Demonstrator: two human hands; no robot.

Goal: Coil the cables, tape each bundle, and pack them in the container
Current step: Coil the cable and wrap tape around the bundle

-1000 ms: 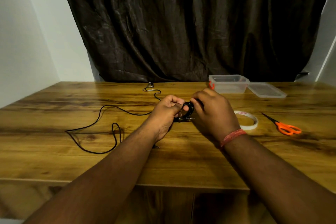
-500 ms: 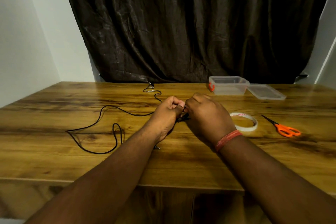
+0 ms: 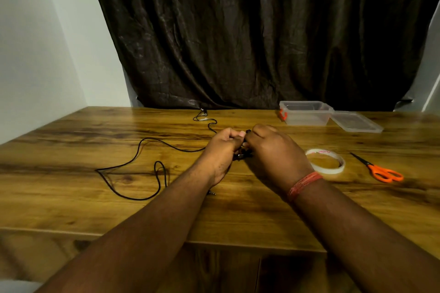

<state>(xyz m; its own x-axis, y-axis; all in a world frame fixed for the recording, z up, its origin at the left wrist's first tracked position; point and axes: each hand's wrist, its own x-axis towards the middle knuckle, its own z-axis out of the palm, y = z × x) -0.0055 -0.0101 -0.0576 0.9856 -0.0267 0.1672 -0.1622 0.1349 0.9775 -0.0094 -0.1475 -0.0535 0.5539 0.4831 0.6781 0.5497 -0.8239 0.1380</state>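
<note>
- While both hands meet mid-table, left hand [image 3: 222, 147] and right hand [image 3: 273, 150] pinch a small cable coil [image 3: 241, 155], keeping loops gathered.
- Loose cable [image 3: 142, 150] trails left, uncoiled.
- Tape roll [image 3: 325, 160], scissors [image 3: 381, 171], open container [image 3: 306, 113]: right, within reach.

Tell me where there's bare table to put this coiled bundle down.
Bare wood lies between the right hand and the container, and along the near edge right of the right forearm, below the scissors. Left is crowded by the loose black cable; the tape roll sits beside the right wrist.
</note>
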